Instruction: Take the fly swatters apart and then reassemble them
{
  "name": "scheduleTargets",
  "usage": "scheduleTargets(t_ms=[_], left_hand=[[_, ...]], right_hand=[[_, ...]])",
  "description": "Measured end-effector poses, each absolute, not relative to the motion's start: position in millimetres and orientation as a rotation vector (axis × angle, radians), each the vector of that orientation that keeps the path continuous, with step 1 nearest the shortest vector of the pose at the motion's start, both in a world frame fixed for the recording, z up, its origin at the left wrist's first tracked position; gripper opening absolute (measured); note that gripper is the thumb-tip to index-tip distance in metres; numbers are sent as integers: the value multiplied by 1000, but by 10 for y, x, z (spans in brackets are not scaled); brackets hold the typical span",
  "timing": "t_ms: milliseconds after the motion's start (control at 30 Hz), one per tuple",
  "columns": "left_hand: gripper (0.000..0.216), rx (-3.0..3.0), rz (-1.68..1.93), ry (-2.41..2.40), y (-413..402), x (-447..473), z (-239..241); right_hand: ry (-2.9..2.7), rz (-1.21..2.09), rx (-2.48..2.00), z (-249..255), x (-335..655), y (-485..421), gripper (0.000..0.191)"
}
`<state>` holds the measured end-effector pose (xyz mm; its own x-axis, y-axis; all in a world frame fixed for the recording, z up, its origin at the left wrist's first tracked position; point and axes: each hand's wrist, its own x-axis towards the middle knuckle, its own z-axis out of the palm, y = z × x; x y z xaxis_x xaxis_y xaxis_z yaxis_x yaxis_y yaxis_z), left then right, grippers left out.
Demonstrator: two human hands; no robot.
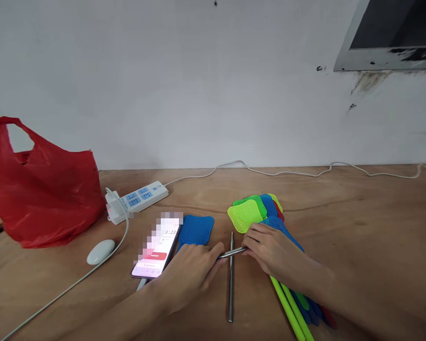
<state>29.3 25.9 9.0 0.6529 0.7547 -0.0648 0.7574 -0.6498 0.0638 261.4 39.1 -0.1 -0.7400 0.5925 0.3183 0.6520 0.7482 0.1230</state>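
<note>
Both hands meet over a short metal rod [232,252] lying crosswise on the wooden table. My left hand [190,274] pinches its left end, fingers curled. My right hand [270,253] grips its right end, fingers closed. A second, longer metal rod [230,279] lies lengthwise under them. A loose blue mesh swatter head [196,229] lies just beyond my left hand. Under my right forearm sits a pile of fly swatters [257,210] with yellow-green, green, blue and red mesh heads, their handles [293,310] running toward me.
A phone [156,251] with a lit screen lies left of my left hand. Further left are a white oval object [100,251], a white power strip [137,200] with cable, and a red plastic bag [42,187]. A white cable [305,173] runs along the wall.
</note>
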Motion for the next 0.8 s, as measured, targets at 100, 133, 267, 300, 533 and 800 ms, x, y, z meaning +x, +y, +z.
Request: scheduleTargets(t_ms=[100, 133, 267, 300, 533, 800], left_hand=[[25, 2856, -157, 1314, 246, 308, 97], [23, 2872, -193, 1329, 240, 305, 110], [21, 2859, -249, 1422, 232, 204, 187], [21, 2837, -253, 1450, 230, 156, 201], [26, 2669, -240, 1459, 155, -86, 148], [22, 2713, -271, 1377, 99, 32, 159]], right_hand=[[-2657, -345, -976, 2, 2595, 383, 11], [-2646, -341, -959, 4, 2611, 396, 11], [-2608, -355, -894, -7, 2826, 531, 13], [-2565, -373, -928, -20, 2909, 570, 17], [-2499, -376, -907, -108, 3232, 618, 19], [-2485, -414, -798, -52, 2869, 357, 21]])
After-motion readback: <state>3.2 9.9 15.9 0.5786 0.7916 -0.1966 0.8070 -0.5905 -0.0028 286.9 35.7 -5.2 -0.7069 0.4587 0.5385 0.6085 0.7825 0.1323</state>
